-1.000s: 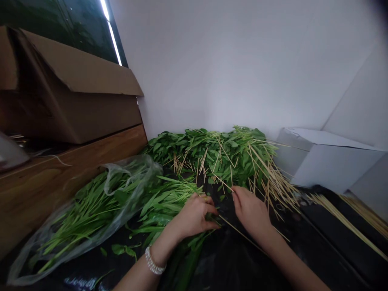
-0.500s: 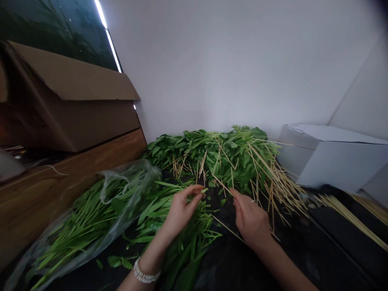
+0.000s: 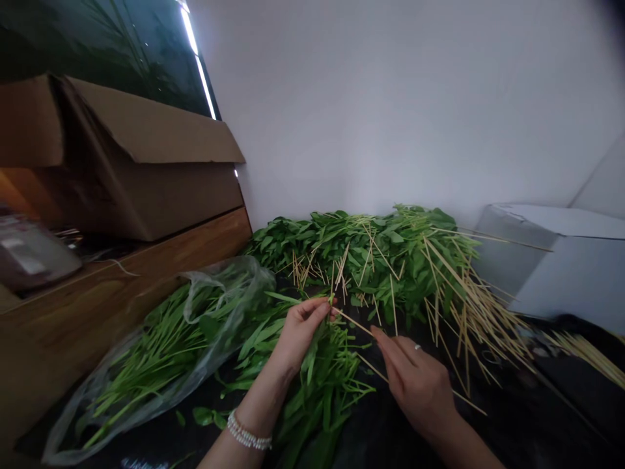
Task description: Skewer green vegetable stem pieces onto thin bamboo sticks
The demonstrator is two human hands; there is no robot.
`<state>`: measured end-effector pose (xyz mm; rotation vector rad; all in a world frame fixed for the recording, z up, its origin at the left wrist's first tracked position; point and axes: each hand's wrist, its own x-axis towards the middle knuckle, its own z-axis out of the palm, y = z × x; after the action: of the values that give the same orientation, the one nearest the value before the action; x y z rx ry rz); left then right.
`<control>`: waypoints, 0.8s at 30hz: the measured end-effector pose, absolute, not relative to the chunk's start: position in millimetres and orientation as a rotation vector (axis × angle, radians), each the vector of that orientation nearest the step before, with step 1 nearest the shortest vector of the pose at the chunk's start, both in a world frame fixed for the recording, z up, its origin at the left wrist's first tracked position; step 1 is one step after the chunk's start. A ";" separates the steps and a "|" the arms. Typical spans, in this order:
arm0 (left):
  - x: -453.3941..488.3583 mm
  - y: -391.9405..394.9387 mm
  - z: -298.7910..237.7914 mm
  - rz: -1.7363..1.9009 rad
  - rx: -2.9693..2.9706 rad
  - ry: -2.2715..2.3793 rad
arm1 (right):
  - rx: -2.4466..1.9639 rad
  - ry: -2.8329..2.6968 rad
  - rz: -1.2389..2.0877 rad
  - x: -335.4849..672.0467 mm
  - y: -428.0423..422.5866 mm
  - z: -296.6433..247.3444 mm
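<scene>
My left hand [image 3: 303,331], with a beaded bracelet at the wrist, pinches a small piece of green stem [image 3: 332,299] between thumb and fingertips. In my right hand [image 3: 420,379] is a thin bamboo skewer [image 3: 355,322], gripped between thumb and fingers. Its far tip reaches the left fingertips and the stem; whether it has pierced the stem I cannot tell. Below the left hand lies a loose heap of leafy greens [image 3: 336,384]. Another thin skewer [image 3: 374,369] passes under the right hand.
Against the wall, a pile of leafy greens [image 3: 381,244] has many skewers [image 3: 488,319] poking out. A clear plastic bag [image 3: 254,286] of greens lies left. A cardboard box [image 3: 180,195] rests on a wooden ledge [image 3: 215,238]. At right are a white box [image 3: 576,273] and more skewers [image 3: 586,352].
The skewer's tip has come over to the stem in my left hand; before, the two were apart. My view has turned slightly left, so the surroundings appear shifted right.
</scene>
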<state>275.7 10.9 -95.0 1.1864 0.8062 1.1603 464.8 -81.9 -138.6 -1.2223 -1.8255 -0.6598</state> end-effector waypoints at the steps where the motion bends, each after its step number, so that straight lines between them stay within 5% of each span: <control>1: 275.6 11.1 -95.1 1.158 1.192 0.802 | -1.231 -1.819 -0.671 464.9 -81.9 -138.8; 24: 276.9 9.7 -93.6 1.121 1.324 0.775 | -1.312 -1.819 -0.718 466.7 -83.3 -138.8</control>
<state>276.9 9.7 -93.6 1.3239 0.7746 1.1212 466.7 -83.3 -138.8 -1.3120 -1.8191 -0.7180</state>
